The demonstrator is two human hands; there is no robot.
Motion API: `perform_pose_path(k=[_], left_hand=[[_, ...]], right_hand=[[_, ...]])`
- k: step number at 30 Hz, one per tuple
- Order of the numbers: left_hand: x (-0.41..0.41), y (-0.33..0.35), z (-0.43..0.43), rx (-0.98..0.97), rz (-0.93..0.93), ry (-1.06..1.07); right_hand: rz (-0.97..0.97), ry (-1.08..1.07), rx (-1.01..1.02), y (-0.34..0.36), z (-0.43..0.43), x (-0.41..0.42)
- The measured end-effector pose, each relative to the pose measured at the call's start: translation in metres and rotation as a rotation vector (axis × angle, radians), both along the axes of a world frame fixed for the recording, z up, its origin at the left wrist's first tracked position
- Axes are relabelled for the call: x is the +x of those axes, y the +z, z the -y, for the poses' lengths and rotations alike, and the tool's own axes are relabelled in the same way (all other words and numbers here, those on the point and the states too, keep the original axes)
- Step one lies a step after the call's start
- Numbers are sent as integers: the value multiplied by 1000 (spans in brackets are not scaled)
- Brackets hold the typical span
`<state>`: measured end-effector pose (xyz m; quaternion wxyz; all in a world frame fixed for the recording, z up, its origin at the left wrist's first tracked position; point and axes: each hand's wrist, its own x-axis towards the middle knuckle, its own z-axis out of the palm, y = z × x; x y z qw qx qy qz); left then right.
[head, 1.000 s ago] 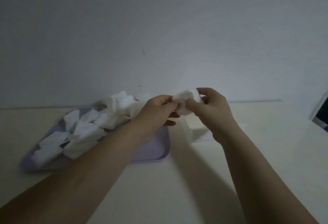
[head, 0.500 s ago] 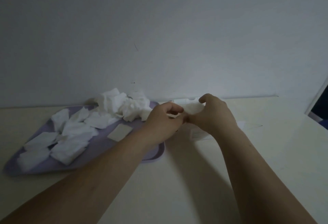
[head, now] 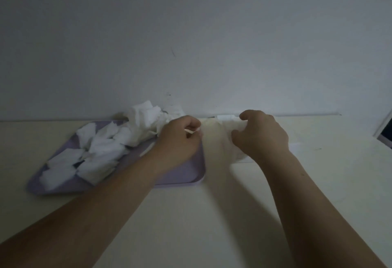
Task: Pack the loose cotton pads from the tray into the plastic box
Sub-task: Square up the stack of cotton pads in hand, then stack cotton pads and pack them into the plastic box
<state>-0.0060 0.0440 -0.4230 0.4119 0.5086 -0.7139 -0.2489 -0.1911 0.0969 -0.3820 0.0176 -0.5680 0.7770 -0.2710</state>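
Head view showed both forearms stretched forward over the pale table (head: 212, 225). The left hand (head: 180, 140) hovered above the right end of the lilac tray (head: 180, 183), knuckles up, fingers clenched. Between its fingertips it pinched a thin white pad (head: 192, 131), seen edge-on. The right hand (head: 262, 135) was well curled too, thumb bent under and fingers hooked over the far right side of the plastic box (head: 216, 136). Whether it gripped the box or something inside could not be told.

The pinched pad's long axis ran left to right, its free end pointing toward the box just beside it. The tray's long axis appeared to run left to right as well, roughly along the wall (head: 191, 34).

The tray held the loose cotton pads (head: 99, 151). Flat squares overlapped across its left half, and a crumpled heap was piled at the far edge against the wall. The box stood on the table between the hands, touching or nearly touching the tray's right rim. It was translucent and blurred, with a white patch at its far top edge. Its contents were too faint to make out.
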Motion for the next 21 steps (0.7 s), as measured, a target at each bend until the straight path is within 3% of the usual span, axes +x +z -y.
perform_pose_path(k=[5,8,12,18,21], left_hand=[[85,-5,1,-46,501,250],[100,-12,-1,32,586,258],[100,-12,-6,128,361,117],[102,-14,-20,212,-88,-114],[98,-7,-21,192,-158,-235]], right_hand=[[-51,45,-231,1,-6,20],[44,216,-396,-6,-9,47],[364,437,-294,-36,-10,85],[381,516,-103,-60,-3,90],[449,568,-73,-64,6,86]])
